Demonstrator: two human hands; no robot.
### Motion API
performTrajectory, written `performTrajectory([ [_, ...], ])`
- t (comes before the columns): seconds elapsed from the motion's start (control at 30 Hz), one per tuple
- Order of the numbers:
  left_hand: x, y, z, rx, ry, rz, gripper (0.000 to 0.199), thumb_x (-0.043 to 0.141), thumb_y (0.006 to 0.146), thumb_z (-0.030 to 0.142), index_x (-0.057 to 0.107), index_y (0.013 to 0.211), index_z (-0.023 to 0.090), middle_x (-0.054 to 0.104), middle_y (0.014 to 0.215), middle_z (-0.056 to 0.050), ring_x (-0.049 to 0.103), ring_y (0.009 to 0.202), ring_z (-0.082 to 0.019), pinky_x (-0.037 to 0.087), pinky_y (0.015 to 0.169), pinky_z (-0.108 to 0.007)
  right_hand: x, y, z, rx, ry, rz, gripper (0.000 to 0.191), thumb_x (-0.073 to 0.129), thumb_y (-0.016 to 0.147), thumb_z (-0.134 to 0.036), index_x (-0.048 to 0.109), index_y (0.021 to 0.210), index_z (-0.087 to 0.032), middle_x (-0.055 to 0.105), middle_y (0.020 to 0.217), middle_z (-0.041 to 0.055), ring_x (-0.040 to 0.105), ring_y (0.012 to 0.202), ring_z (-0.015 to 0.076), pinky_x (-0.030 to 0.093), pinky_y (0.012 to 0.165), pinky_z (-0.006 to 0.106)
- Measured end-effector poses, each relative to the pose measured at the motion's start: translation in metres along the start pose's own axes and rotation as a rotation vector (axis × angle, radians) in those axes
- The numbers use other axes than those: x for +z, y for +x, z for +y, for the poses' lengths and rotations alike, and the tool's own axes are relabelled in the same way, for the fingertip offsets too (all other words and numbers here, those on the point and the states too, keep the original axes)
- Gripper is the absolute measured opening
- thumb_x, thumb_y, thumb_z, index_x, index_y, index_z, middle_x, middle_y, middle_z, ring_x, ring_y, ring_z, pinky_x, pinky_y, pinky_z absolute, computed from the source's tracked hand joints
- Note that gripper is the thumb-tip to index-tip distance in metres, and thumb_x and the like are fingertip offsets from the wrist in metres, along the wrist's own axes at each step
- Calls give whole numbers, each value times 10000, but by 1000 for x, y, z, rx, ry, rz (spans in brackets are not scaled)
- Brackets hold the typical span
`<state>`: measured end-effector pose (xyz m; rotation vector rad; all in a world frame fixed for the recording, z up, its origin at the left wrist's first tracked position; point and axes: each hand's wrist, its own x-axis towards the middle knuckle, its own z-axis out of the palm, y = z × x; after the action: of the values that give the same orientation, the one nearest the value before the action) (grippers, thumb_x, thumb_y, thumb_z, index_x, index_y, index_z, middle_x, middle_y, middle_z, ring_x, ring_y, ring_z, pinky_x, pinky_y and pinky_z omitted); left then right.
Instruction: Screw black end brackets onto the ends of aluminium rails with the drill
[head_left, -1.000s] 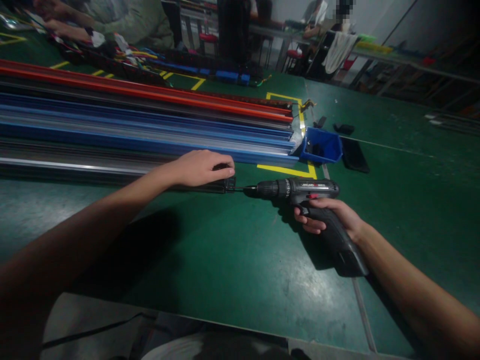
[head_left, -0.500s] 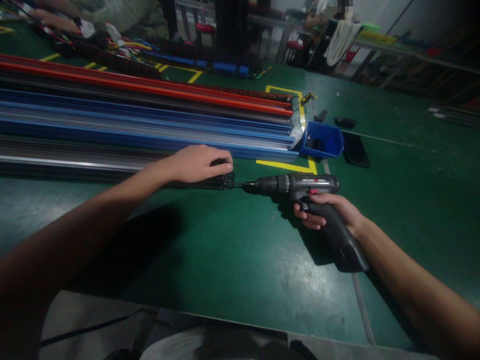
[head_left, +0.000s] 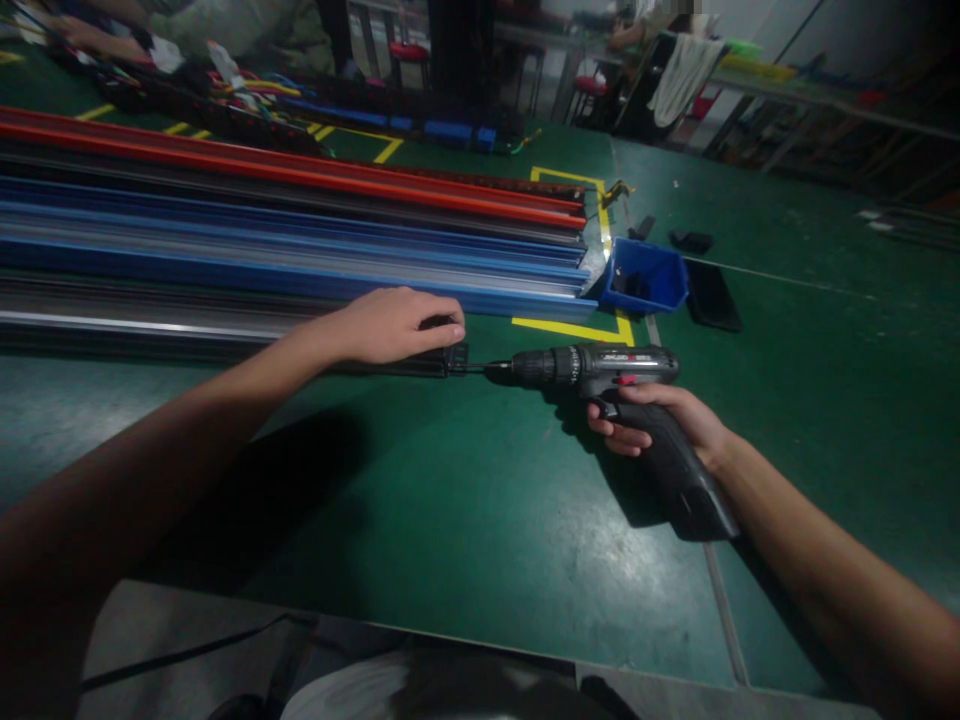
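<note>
My right hand (head_left: 675, 425) is wrapped round the grip of a black cordless drill (head_left: 622, 370), which lies level and points left. Its long bit (head_left: 480, 367) reaches the black end piece (head_left: 456, 358) of a dark metal profile (head_left: 172, 325). Whether the tip sits in a screw is too small to see. My left hand (head_left: 397, 325) is closed over the right end of that profile, thumb and fingers at the end piece. The hand hides part of the profile's top.
Blue profiles (head_left: 300, 240) and red profiles (head_left: 300, 165) lie behind, side by side. A blue bin (head_left: 645, 280) with dark parts stands right of them, beside a flat black object (head_left: 712, 298). A co-worker's arm (head_left: 105, 40) is over wiring at the far left.
Almost nothing differs. Both hands, the drill and the profile keep their places; the view has shifted very slightly.
</note>
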<state>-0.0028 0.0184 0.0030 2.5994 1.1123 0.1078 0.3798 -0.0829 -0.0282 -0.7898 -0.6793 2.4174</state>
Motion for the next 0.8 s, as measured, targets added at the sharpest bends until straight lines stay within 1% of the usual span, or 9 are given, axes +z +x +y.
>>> performTrajectory([
  [0.23,1,0,-1,-1,4,1,504,365,1013,637,700,1121,277,761,1092,-2,686,941,-216,429,782,-298,-1,0,0,9,-2,10,279,596,997,-247,667,1104,1,691,919,147,536,560,86,554,606,239],
  [0.47,1,1,-1,-1,7,2,504,367,1012,637,697,1127,274,762,1104,-7,689,951,-219,441,802,-302,-1,0,0,11,15,-3,315,633,984,-262,662,1121,20,702,927,156,563,575,85,558,612,226],
  [0.8,1,0,-2,-5,10,-2,525,355,1010,640,697,1156,270,758,1114,-9,687,955,-221,434,795,-306,0,1,0,13,20,7,294,616,992,-270,664,1100,-1,694,914,144,572,592,92,566,617,222],
])
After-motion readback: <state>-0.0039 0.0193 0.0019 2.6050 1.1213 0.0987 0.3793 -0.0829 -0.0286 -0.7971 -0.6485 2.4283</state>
